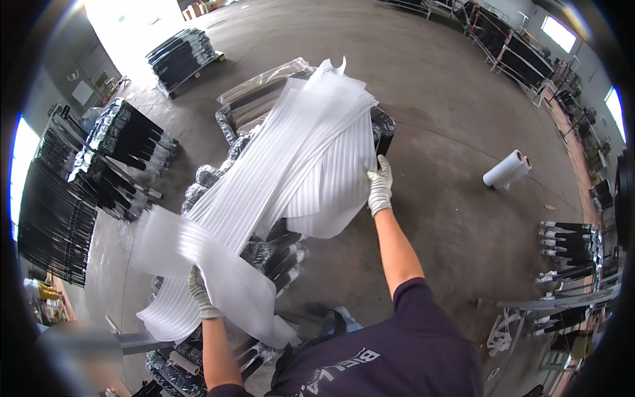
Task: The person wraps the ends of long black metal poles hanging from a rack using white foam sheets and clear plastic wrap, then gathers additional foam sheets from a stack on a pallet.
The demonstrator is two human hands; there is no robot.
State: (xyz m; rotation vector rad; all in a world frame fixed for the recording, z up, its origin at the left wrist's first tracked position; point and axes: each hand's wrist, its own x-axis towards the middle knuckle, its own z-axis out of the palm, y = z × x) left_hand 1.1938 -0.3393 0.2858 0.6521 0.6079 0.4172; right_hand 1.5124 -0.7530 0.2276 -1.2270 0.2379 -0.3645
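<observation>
Long strips of white ribbed foam sheet (264,165) lie spread in a loose pile over a stack of dark, plastic-wrapped parts (205,182). My left hand (202,294), in a pale work glove, is closed on one foam strip, which curls up and over beside it. At the pile's right edge my right hand (380,186), gloved the same way, has its thumb and fingers at the rim of a foam sheet, close to a black wrapped corner (383,129). What lies under the foam is mostly hidden.
Racks of black bars (56,218) and wrapped black parts (122,139) stand at left. A loaded pallet (182,59) is farther back. White film rolls (507,170) stand on the floor at right, with more black parts (569,245) beyond. A blurred shape fills the lower left.
</observation>
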